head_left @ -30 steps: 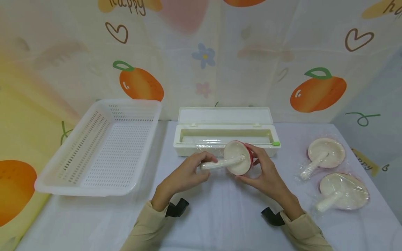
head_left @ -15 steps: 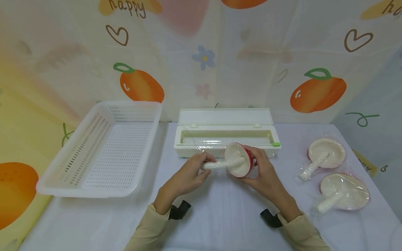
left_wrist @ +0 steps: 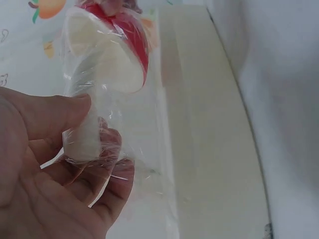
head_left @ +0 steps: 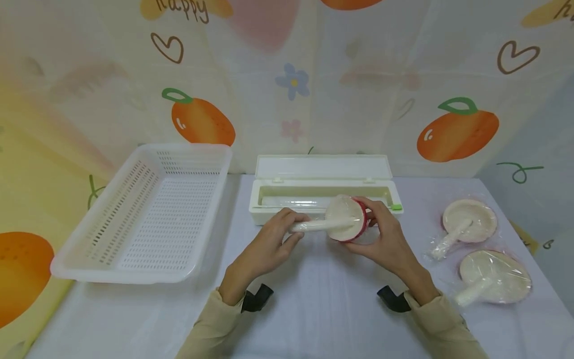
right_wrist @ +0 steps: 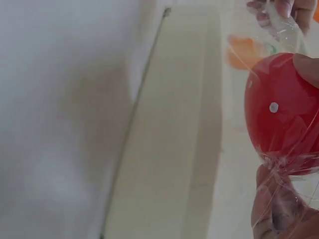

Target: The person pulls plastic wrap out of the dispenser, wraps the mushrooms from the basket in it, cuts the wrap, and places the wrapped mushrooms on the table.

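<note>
A model mushroom [head_left: 342, 218] with a white stem and a red cap is wrapped in clear film, held over the table with its pale underside facing me. My left hand [head_left: 274, 240] pinches the stem end between thumb and fingers; loose film [left_wrist: 124, 169] hangs around those fingers in the left wrist view. At the cap, my right hand [head_left: 389, 238] grips the edge with thumb and fingers. The right wrist view shows the shiny red cap [right_wrist: 279, 109] with white dots and film bunched at its rim. Behind it stands an open-lidded cling film dispenser [head_left: 287, 215].
To the left sits a white perforated basket [head_left: 193, 271]. On the right of the white-covered table [head_left: 323, 309] lie two more film-wrapped mushrooms, one round [head_left: 477, 222] and one wider [head_left: 502, 276]. A printed cloth [head_left: 350, 114] hangs behind the table.
Both hands have raised the mushroom slightly and shifted it to the right, over the dispenser's front. The underside has turned more toward me. Each hand keeps its hold.
</note>
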Available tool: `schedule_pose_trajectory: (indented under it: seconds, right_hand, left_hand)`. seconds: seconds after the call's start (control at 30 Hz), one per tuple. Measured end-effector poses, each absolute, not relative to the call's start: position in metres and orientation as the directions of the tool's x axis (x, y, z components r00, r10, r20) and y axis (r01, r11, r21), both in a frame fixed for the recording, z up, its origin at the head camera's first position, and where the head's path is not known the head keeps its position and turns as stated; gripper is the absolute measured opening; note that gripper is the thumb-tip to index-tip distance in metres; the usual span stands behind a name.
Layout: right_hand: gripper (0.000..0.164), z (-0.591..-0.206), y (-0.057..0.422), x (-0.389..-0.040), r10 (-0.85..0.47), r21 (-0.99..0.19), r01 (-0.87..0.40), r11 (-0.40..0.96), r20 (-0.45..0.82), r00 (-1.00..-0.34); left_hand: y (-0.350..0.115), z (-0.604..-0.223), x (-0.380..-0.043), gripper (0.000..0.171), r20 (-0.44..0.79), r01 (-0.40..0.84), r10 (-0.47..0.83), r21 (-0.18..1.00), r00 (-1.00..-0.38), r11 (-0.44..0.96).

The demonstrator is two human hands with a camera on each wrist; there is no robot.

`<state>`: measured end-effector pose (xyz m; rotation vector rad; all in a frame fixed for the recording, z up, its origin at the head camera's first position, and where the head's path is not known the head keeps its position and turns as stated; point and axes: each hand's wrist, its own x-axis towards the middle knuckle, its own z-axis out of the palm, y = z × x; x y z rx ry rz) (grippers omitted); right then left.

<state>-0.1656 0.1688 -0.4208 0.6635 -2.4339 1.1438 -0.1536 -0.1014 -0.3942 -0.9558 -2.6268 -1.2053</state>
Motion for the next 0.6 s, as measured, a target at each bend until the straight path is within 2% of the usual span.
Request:
schedule_pose_trajectory:
  seconds: [0.6]
  right_hand:
    - [0.086, -0.382, 0.174, -0.189, -0.274, -0.635, -0.546, 0.546, 0.481, -0.833]
  left_hand:
    - [-0.099, -0.366, -0.166, 0.030, 0.371, 0.588, 0.470, 0.631, -0.801, 0.506]
